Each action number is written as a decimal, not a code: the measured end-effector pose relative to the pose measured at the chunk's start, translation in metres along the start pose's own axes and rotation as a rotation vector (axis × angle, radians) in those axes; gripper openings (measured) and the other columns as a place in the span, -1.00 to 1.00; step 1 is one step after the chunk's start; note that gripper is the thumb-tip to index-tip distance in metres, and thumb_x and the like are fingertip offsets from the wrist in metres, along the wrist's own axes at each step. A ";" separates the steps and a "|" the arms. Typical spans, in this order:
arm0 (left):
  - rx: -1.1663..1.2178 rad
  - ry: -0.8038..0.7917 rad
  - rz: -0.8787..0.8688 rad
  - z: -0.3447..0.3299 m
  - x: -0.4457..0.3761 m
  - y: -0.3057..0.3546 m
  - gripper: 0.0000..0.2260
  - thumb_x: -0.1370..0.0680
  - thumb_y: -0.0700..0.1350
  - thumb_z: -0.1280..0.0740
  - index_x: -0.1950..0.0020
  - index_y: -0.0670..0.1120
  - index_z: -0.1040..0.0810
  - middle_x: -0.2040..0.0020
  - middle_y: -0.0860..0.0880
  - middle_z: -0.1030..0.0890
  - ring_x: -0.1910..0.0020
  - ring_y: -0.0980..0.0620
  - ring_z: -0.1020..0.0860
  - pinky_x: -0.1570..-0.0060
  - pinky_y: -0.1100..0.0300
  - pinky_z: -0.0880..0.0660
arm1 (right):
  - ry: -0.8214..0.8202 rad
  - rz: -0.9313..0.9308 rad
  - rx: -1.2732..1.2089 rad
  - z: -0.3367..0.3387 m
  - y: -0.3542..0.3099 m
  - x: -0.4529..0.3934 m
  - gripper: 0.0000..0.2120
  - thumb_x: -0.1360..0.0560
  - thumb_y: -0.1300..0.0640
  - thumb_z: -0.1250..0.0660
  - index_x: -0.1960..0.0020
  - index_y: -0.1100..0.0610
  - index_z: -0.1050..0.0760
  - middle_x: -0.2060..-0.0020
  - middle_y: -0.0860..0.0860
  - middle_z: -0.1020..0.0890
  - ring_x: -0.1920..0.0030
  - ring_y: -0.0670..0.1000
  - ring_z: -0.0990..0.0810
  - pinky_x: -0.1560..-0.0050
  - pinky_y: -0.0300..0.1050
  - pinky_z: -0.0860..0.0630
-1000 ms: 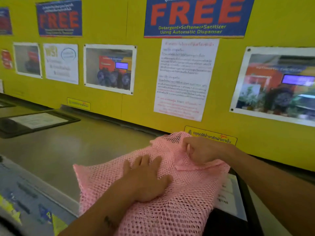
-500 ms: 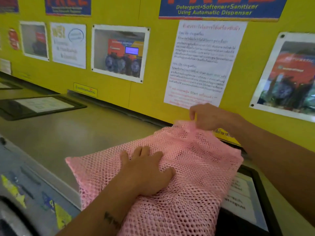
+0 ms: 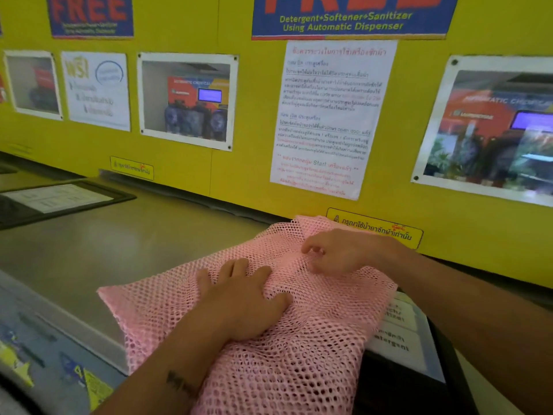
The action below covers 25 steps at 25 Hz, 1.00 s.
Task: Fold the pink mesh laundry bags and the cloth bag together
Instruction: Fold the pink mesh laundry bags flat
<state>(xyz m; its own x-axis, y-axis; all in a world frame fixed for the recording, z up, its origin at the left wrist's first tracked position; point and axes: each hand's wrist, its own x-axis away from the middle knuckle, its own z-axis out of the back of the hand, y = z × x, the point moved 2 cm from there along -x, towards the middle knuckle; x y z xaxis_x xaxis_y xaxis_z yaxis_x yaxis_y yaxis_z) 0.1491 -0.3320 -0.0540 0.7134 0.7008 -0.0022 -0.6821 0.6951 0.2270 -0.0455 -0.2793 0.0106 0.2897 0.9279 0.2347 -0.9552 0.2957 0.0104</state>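
Note:
A pink mesh laundry bag (image 3: 314,348) lies spread on the grey top of a washing machine (image 3: 104,244), its near end hanging over the front edge. My left hand (image 3: 242,298) presses flat on the middle of the mesh, fingers spread and holding nothing. My right hand (image 3: 338,250) rests on the far part of the mesh near the wall, fingers curled down onto the netting; a pinch on the mesh is not clear. No separate cloth bag shows; what lies under the mesh is hidden.
The yellow wall (image 3: 254,175) with posters and notices stands right behind the bag. A black detergent drawer lid with white labels (image 3: 401,339) sits under the bag's right side. Another black lid (image 3: 59,199) lies at the left. The machine's control panel (image 3: 39,348) runs along the front left.
My right hand, which held the bag's far edge raised near the wall, has come down onto the mesh. The far flap now lies flat. My left hand has stayed pressed in place.

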 end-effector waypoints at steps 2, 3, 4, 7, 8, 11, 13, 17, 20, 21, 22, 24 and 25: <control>0.001 -0.028 0.011 0.006 -0.002 0.003 -0.30 -0.44 0.45 0.00 -0.53 0.20 -0.10 -0.59 -0.05 -0.06 -0.55 -0.13 -0.02 -0.42 -0.35 0.12 | 0.103 0.014 -0.074 -0.001 0.007 0.012 -0.54 -0.55 -0.10 -0.27 -0.43 -0.05 -0.35 -0.39 -0.01 -0.46 -0.30 0.02 -0.46 -0.30 -0.01 -0.40; 0.005 -0.031 0.007 0.011 -0.002 0.006 -0.29 -0.43 0.44 -0.05 -0.52 0.18 -0.14 -0.57 -0.06 -0.12 -0.53 -0.15 -0.10 -0.43 -0.34 0.03 | 0.146 0.013 -0.091 0.000 0.014 0.021 -0.54 -0.55 -0.08 -0.29 -0.43 -0.06 -0.35 -0.39 -0.02 -0.46 -0.31 0.01 -0.46 -0.28 -0.03 -0.40; 0.010 -0.012 -0.009 0.019 -0.003 0.011 -0.30 -0.42 0.41 -0.12 -0.51 0.16 -0.19 -0.55 -0.06 -0.20 -0.50 -0.15 -0.19 -0.43 -0.31 -0.06 | 0.176 0.005 -0.101 0.003 0.020 0.034 -0.53 -0.55 -0.06 -0.31 -0.43 -0.06 -0.35 -0.39 -0.03 -0.46 -0.31 0.00 -0.46 -0.26 -0.06 -0.40; 0.079 0.159 -0.189 0.051 0.001 0.049 -0.42 -0.48 0.25 -0.27 -0.46 0.11 -0.30 -0.46 0.00 -0.37 -0.39 -0.08 -0.37 -0.37 -0.13 -0.31 | 0.222 -0.027 -0.109 0.014 0.049 0.093 -0.54 -0.53 -0.05 -0.34 -0.41 -0.10 -0.36 -0.37 -0.04 -0.48 -0.26 -0.02 -0.48 -0.19 -0.09 -0.42; 0.135 0.208 -0.279 0.061 0.004 0.068 -0.47 -0.49 0.22 -0.29 -0.43 0.12 -0.34 -0.39 0.02 -0.44 -0.32 -0.04 -0.43 -0.33 -0.08 -0.38 | 0.217 -0.054 -0.090 0.017 0.062 0.117 -0.53 -0.53 -0.06 -0.34 -0.41 -0.11 -0.35 -0.36 -0.03 -0.48 -0.25 -0.02 -0.49 -0.19 -0.09 -0.43; 0.236 0.272 -0.550 0.079 0.020 0.138 -0.66 -0.50 0.14 -0.31 -0.28 0.17 -0.48 -0.12 0.12 -0.58 -0.11 0.07 -0.54 -0.16 0.04 -0.49 | 0.162 -0.208 -0.030 0.024 0.108 0.198 -0.54 -0.54 -0.07 -0.33 -0.41 -0.12 -0.35 -0.33 -0.04 -0.49 -0.23 -0.02 -0.50 -0.21 -0.09 -0.42; 0.258 0.266 -0.693 0.076 0.029 0.189 -0.74 -0.51 0.08 -0.31 -0.20 0.17 -0.53 -0.02 0.16 -0.59 -0.04 0.11 -0.55 -0.09 0.08 -0.49 | 0.133 -0.327 -0.009 0.024 0.140 0.250 -0.55 -0.54 -0.09 -0.32 -0.41 -0.13 -0.35 -0.29 -0.03 -0.52 -0.16 -0.01 -0.52 -0.21 -0.07 -0.43; 0.293 0.232 -0.842 0.051 0.041 0.287 -0.78 -0.51 0.01 -0.33 -0.15 0.09 -0.59 0.09 0.14 -0.62 0.07 0.11 -0.57 0.01 0.10 -0.53 | 0.089 -0.526 -0.005 0.009 0.206 0.337 -0.50 -0.52 -0.06 -0.36 -0.43 -0.08 -0.36 -0.23 0.08 -0.59 -0.16 0.08 -0.57 -0.14 -0.09 -0.48; 0.270 0.208 -0.906 0.022 0.048 0.346 -0.77 -0.49 -0.01 -0.34 -0.13 0.07 -0.61 0.12 0.11 -0.65 0.15 0.12 -0.59 0.05 0.09 -0.55 | 0.048 -0.638 -0.046 -0.009 0.244 0.389 -0.45 -0.51 -0.09 -0.36 -0.46 -0.11 -0.31 -0.36 -0.01 -0.49 -0.23 0.02 -0.50 -0.16 -0.14 -0.41; 0.255 0.202 -0.919 0.011 0.051 0.364 -0.76 -0.48 0.00 -0.32 -0.13 0.07 -0.61 0.11 0.11 -0.66 0.14 0.11 -0.58 0.04 0.08 -0.55 | 0.021 -0.669 -0.061 -0.016 0.254 0.406 -0.43 -0.52 -0.10 -0.34 -0.48 -0.11 -0.27 -0.41 -0.03 -0.43 -0.31 0.03 -0.46 -0.19 -0.13 -0.38; 0.238 0.193 -0.917 0.000 0.052 0.380 -0.73 -0.46 0.01 -0.31 -0.14 0.07 -0.60 0.09 0.10 -0.66 0.13 0.09 -0.59 0.02 0.06 -0.56 | -0.012 -0.691 -0.080 -0.024 0.262 0.419 -0.40 -0.52 -0.11 -0.34 -0.51 -0.11 -0.22 -0.45 -0.04 -0.38 -0.36 0.04 -0.43 -0.21 -0.12 -0.37; 0.210 0.115 -0.871 -0.023 0.055 0.406 -0.60 -0.42 0.13 -0.28 -0.24 0.09 -0.53 0.01 0.08 -0.65 0.07 0.05 -0.59 -0.02 0.04 -0.56 | -0.070 -0.708 -0.097 -0.042 0.275 0.435 -0.33 -0.50 -0.09 -0.37 -0.53 -0.11 -0.18 -0.49 -0.05 -0.33 -0.38 0.05 -0.41 -0.25 -0.05 -0.41; 0.214 0.039 -0.837 -0.033 0.057 0.418 -0.52 -0.40 0.21 -0.28 -0.29 0.13 -0.46 -0.02 0.07 -0.64 0.05 0.04 -0.60 -0.04 0.04 -0.55 | -0.082 -0.695 -0.079 -0.051 0.279 0.439 -0.32 -0.48 -0.07 -0.38 -0.52 -0.10 -0.18 -0.49 -0.04 -0.33 -0.37 0.06 -0.42 -0.27 -0.02 -0.43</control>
<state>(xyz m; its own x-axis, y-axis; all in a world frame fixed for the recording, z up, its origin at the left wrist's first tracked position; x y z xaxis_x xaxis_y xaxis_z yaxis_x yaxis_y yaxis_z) -0.1006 0.0034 0.0080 0.9590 -0.0209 -0.2827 0.1132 0.9425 0.3143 -0.1818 0.2221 0.0667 0.8228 0.4989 0.2722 -0.5425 0.8322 0.1144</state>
